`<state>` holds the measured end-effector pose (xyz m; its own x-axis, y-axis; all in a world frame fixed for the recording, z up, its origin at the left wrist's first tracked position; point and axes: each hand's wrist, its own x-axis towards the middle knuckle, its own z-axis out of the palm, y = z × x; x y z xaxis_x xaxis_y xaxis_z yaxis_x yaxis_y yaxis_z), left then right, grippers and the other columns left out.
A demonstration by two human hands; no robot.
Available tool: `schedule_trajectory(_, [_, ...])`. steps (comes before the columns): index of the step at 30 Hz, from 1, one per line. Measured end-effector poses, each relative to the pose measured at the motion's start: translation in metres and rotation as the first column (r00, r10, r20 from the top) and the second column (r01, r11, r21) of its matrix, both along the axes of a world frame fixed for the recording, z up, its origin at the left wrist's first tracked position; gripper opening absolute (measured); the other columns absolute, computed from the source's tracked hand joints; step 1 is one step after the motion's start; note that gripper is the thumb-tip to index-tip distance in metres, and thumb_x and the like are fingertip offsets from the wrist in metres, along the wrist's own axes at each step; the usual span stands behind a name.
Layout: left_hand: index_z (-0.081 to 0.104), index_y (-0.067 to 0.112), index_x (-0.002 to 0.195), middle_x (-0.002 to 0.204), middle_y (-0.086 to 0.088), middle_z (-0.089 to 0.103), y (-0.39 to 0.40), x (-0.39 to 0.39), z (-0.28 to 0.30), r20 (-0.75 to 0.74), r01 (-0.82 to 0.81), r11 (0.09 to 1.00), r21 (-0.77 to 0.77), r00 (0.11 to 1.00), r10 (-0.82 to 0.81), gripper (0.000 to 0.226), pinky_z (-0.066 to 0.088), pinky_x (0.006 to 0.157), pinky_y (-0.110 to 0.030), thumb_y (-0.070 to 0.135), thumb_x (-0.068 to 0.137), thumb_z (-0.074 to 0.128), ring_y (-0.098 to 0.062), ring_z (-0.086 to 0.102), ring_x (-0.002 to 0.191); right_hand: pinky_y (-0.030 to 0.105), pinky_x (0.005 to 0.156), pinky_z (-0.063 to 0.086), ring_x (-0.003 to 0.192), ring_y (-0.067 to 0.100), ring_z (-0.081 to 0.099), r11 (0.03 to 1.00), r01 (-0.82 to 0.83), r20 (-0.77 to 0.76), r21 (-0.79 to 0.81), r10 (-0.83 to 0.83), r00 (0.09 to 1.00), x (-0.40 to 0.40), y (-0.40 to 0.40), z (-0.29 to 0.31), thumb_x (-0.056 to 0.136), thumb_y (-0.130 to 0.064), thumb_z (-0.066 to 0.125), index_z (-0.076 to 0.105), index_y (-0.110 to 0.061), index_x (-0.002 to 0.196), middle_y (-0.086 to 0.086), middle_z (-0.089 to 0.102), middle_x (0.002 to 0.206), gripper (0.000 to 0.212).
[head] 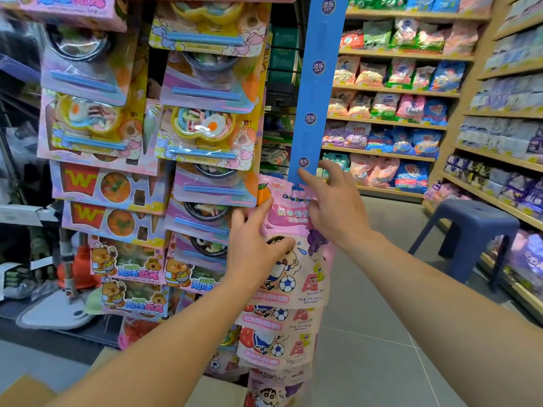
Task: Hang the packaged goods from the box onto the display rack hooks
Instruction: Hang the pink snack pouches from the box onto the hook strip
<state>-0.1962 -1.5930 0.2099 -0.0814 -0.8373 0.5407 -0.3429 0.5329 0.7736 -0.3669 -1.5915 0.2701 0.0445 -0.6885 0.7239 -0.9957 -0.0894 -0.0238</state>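
A shop aisle with a grey tiled floor (pixel 379 333) is seen, lined at the right and in the background by wooden shelves (pixel 390 120) stocked with snack bags, with a dark blue plastic stool (pixel 467 227) standing beside the right-hand shelving. On the left a display rack (pixel 164 136) is covered with overlapping blister cards of toy-food sweets. A blue hanging strip (pixel 316 83) runs down from the top edge of the view, and a pink cartoon-printed packet (pixel 293 245) is held at its lower end, the packet's top edge touching the strip. The left hand (pixel 255 245) is raised with the forearm reaching up from the lower left corner; its thumb is pressed on the packet's face and its fingers are curled round the packet's left edge. The right hand (pixel 335 207) is extended from the lower right, its fingers bent round the packet's upper right part and its index finger laid against the strip's lower end. More packets of the same kind (pixel 276 345) are hung below in an overlapping column, the lowest cut off by the bottom edge. Whether the packet's hole is seated on a hook cannot be told, since it is covered by the right hand. A cardboard flap (pixel 26 392) is partly seen at the lower left corner, mostly hidden by the forearms.
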Motion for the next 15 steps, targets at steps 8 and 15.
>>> schedule_trajectory(8, [0.043, 0.034, 0.144, 0.113, 0.004, 0.037, 0.000, 0.002, -0.005, -0.002, -0.012, 0.998, -0.067, 1.000, 0.012, 0.084, 0.041, 0.094, -0.021, 0.028, 0.071, 0.084, -0.012, 0.046, 0.108, 0.023, 0.096, 0.045, 0.112, 0.016, 0.054, 0.970, -0.240, 0.618, 0.048, 0.160, 0.770, -0.005, -0.001, 0.014, 0.085, 0.002, 0.056, 0.070, -0.026, 0.108, 0.001, 0.058, 0.120, 0.038])
schedule_trajectory(15, [0.042, 0.035, 0.145, 0.112, 0.006, 0.036, 0.001, -0.003, -0.005, -0.009, -0.025, 0.995, -0.097, 1.000, 0.025, 0.085, 0.038, 0.088, -0.014, 0.029, 0.071, 0.084, -0.003, 0.043, 0.101, 0.014, 0.088, 0.037, 0.110, 0.008, 0.049, 0.934, -0.325, 0.513, 0.146, 0.210, 0.832, -0.005, 0.006, 0.024, 0.083, 0.001, 0.055, 0.059, -0.026, 0.132, -0.006, 0.050, 0.123, 0.056])
